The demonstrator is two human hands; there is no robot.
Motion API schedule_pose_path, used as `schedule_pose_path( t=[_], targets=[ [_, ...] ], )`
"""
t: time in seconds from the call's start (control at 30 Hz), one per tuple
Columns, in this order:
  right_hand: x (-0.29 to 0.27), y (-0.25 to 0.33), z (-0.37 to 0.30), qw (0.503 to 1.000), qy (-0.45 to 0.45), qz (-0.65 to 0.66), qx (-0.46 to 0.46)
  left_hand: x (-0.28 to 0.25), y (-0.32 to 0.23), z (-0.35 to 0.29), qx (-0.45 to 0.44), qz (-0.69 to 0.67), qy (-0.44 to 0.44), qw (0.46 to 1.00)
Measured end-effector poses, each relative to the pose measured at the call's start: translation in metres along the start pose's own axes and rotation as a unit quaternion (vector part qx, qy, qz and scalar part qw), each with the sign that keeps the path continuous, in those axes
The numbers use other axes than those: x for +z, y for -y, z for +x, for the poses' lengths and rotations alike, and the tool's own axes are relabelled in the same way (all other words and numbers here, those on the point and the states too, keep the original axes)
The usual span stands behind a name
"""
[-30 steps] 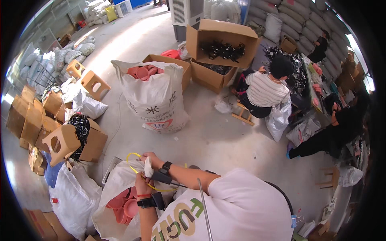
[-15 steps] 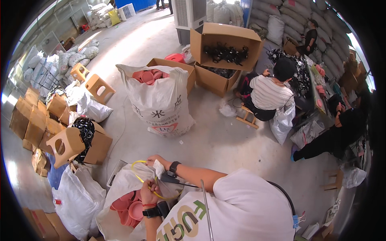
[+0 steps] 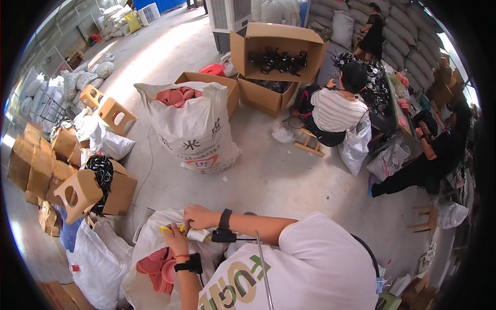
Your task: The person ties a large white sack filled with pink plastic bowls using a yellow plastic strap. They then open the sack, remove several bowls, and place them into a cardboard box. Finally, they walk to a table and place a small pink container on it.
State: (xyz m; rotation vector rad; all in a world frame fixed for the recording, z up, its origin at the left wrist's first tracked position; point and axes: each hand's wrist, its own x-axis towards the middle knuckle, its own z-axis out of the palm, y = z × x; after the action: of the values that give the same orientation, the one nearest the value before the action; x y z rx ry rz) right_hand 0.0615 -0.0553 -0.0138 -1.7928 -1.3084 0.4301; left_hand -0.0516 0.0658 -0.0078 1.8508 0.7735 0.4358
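Note:
A white woven sack (image 3: 135, 279) stands open in front of me, with pink plastic cups (image 3: 160, 268) inside. Over its gathered far rim my left hand (image 3: 176, 238) is closed on a thin yellow strap (image 3: 165, 229), one end of which sticks out to the left. My right hand (image 3: 200, 217) is curled beside it at the sack's rim, its fingers closed around the same strap; the exact grip is partly hidden. Dark bands with small black boxes sit on both wrists.
Ahead stands a full white sack (image 3: 194, 129) of pink cups. Cardboard boxes (image 3: 279, 39) with black parts lie behind it. A seated co-worker (image 3: 336, 113) is to the right. Tan stools (image 3: 80, 194), a box and a white bag (image 3: 98, 263) crowd the left.
The wide yellow loop has been drawn in small, and my hands have come close together. My left hand moved left and up; the standing co-worker at the back moved left.

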Motion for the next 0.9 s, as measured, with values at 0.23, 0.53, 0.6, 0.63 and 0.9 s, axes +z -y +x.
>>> schedule_pose_path(
  t=[0.23,0.53,0.6,0.63,0.9],
  targets=[
    [0.014,0.004,-0.008,0.991,-0.076,-0.09,-0.062,0.0,0.01,0.011,-0.286,-0.32,0.126,0.895],
    [0.028,-0.004,-0.005,0.999,-0.038,-0.022,-0.002,0.007,0.05,0.005,-0.246,-0.183,0.156,0.939],
    [0.022,0.006,-0.004,0.998,-0.037,-0.058,0.003,0.008,0.041,-0.002,-0.229,-0.262,0.112,0.931],
    [0.024,0.005,-0.002,0.997,-0.055,-0.05,0.024,0.007,0.036,-0.005,-0.219,-0.301,0.091,0.924],
    [0.025,0.007,0.01,0.983,-0.162,-0.087,-0.02,-0.009,0.026,-0.008,-0.057,-0.075,0.099,0.991]
  ],
)
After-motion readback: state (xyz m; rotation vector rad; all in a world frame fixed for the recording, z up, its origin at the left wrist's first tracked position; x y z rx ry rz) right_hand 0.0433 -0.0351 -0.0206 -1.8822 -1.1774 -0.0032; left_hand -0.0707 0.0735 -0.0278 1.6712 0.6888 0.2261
